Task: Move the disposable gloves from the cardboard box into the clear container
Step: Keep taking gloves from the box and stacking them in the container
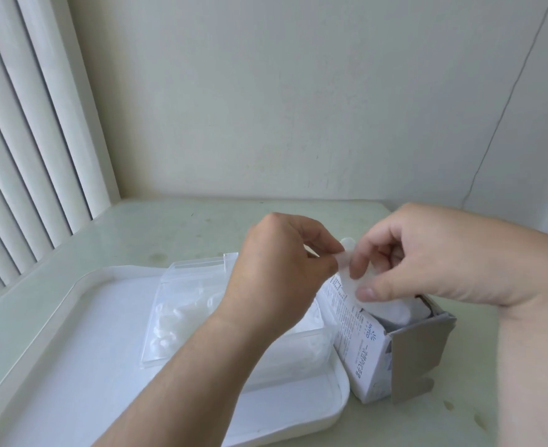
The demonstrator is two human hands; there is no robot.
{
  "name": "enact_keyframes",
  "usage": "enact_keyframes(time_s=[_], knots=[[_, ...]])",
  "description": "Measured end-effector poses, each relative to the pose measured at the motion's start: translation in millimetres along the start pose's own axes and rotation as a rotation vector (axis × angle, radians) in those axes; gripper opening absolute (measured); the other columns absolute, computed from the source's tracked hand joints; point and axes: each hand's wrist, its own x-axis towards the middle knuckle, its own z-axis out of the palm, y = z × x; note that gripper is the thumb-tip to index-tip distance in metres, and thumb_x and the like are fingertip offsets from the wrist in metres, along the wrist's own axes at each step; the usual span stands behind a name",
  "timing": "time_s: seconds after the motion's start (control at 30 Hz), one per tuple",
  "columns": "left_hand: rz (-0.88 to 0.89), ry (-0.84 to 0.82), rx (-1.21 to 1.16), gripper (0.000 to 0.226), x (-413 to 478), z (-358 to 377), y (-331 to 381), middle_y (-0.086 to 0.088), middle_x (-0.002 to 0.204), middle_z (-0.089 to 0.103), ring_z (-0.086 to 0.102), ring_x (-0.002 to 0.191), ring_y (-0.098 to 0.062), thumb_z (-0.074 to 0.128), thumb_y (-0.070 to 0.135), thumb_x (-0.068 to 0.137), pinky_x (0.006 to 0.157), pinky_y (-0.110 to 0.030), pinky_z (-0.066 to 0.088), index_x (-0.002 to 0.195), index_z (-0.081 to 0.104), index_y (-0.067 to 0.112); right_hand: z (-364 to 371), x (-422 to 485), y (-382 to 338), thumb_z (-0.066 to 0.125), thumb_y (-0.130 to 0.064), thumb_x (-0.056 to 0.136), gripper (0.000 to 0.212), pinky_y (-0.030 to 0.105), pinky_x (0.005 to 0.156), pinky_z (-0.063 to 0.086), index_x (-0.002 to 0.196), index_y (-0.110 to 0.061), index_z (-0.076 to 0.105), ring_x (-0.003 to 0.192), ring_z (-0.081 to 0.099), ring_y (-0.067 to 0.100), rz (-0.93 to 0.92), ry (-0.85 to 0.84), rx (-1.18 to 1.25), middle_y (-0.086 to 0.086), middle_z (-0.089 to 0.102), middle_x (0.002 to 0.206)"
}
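Indoors, pale tabletop (185, 227), bare wall (266, 91), blinds (24, 140), left hand (282, 272) and right hand (427, 253) pinching glove (345, 265).

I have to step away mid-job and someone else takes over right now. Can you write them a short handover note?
Left hand: pinches one translucent glove above the cardboard box.
Right hand: pinches the same glove from the other side.
Things: the box stands open beside the white tray, with remaining gloves inside. The clear container sits on the tray.
Done: moved gloves show inside the container.
Left: put this glove in, then empty the box.
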Motion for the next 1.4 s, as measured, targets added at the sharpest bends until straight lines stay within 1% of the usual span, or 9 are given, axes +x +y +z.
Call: enact_keyframes(time_s=[0.17, 0.33, 0.63, 0.77, 0.87, 0.97, 1.13, 1.27, 1.4], knots=[[-0.005, 0.068, -0.015, 0.018, 0.4, -2.6, 1.1, 0.004, 0.05, 0.064, 0.047, 0.036, -0.006, 0.085, 0.02, 0.076, 0.039, -0.017, 0.037, 0.066, 0.07, 0.02, 3.1, 11.4, 4.4, 0.083, -0.053, 0.047, 0.05, 0.036, 0.069, 0.054, 0.091, -0.037, 0.066, 0.071, 0.061, 0.011, -0.041, 0.164, 0.045, -0.01, 0.065, 0.081], [-0.031, 0.095, -0.057, 0.014, 0.3, -1.9, 3.2, -0.002, 0.072, 0.072, 0.07, 0.052, -0.013, 0.072, 0.006, 0.085, 0.059, -0.044, 0.06, 0.076, 0.065, 0.014, 8.7, 10.6, -0.3, 0.084, -0.036, 0.074, 0.02, 0.033, 0.058, 0.041, 0.075, -0.022, 0.069, 0.056, 0.053, 0.01, 0.032, 0.022, -0.02, -0.006, 0.059, 0.061], [0.081, 0.352, -0.363, 0.017, 7.8, -20.3, 6.3, -0.014, 0.09, 0.07, 0.075, 0.074, -0.023, 0.053, 0.001, 0.097, 0.065, -0.041, 0.063, 0.084, 0.049, 0.01, 12.9, 14.6, 6.6, 0.081, -0.041, 0.061, 0.035, 0.034, 0.056, 0.045, 0.075, -0.012, 0.068, 0.061, 0.063, 0.022, 0.296, -0.03, -0.262, 0.01, 0.07, 0.067], [0.122, 0.309, -0.632, 0.022, 9.2, -33.8, 9.2, -0.021, 0.092, 0.072, 0.071, 0.097, -0.031, 0.048, -0.011, 0.084, 0.087, -0.039, 0.059, 0.076, 0.049, 0.009, 6.0, 9.4, 7.8, 0.084, -0.035, 0.066, 0.025, 0.02, 0.049, 0.036, 0.06, -0.023, 0.062, 0.049, 0.052, 0.005, 0.314, -0.052, -0.334, -0.015, 0.056, 0.048], [0.085, 0.181, -0.892, 0.02, 6.2, -38.3, 10.8, -0.023, 0.089, 0.07, 0.068, 0.097, -0.032, 0.036, -0.007, 0.063, 0.082, -0.035, 0.049, 0.068, 0.047, 0.009, -1.1, 7.1, 7.3, 0.076, -0.014, 0.077, 0.023, 0.014, 0.075, 0.049, 0.084, -0.036, 0.072, 0.078, 0.066, -0.01, 0.206, 0.135, -0.063, -0.025, 0.072, 0.079], [0.051, 0.087, -1.153, 0.013, 2.6, -39.9, 15.7, -0.028, 0.092, 0.065, 0.064, 0.11, -0.044, 0.038, 0.006, 0.059, 0.098, -0.047, 0.046, 0.07, 0.044, 0.008, -3.0, 10.3, 2.5, 0.055, 0.007, 0.087, 0.036, 0.035, 0.097, 0.053, 0.103, -0.019, 0.074, 0.096, 0.073, 0.007, 0.084, 0.339, 0.467, -0.006, 0.079, 0.095], [0.04, 0.016, -1.193, 0.014, 6.0, -45.4, 15.0, -0.01, 0.073, 0.064, 0.064, 0.079, -0.026, 0.051, -0.001, 0.069, 0.081, -0.036, 0.05, 0.069, 0.046, 0.012, 8.2, 11.5, -9.0, 0.082, -0.025, 0.062, 0.071, 0.038, 0.095, 0.051, 0.129, -0.019, 0.06, 0.108, 0.071, 0.013, -0.022, 0.166, 0.829, 0.0, 0.077, 0.11], [0.022, -0.047, -1.108, 0.031, 9.1, -45.0, 10.8, -0.005, 0.074, 0.054, 0.055, 0.067, -0.021, 0.061, -0.012, 0.068, 0.065, -0.031, 0.051, 0.076, 0.052, 0.016, 16.2, 21.0, -14.7, 0.084, -0.032, 0.057, 0.055, 0.044, 0.103, 0.049, 0.11, -0.025, 0.069, 0.107, 0.07, 0.008, -0.057, 0.222, 0.866, -0.008, 0.077, 0.102], [-0.112, -0.022, -0.928, 0.051, 10.6, -44.9, 5.3, -0.007, 0.081, 0.062, 0.064, 0.069, -0.024, 0.07, -0.011, 0.061, 0.062, -0.032, 0.056, 0.104, 0.057, 0.012, 16.0, 23.8, -15.3, 0.073, -0.024, 0.076, 0.037, 0.058, 0.1, 0.048, 0.099, 0.006, 0.069, 0.089, 0.064, 0.031, -0.16, 0.173, 0.871, 0.014, 0.071, 0.091]])
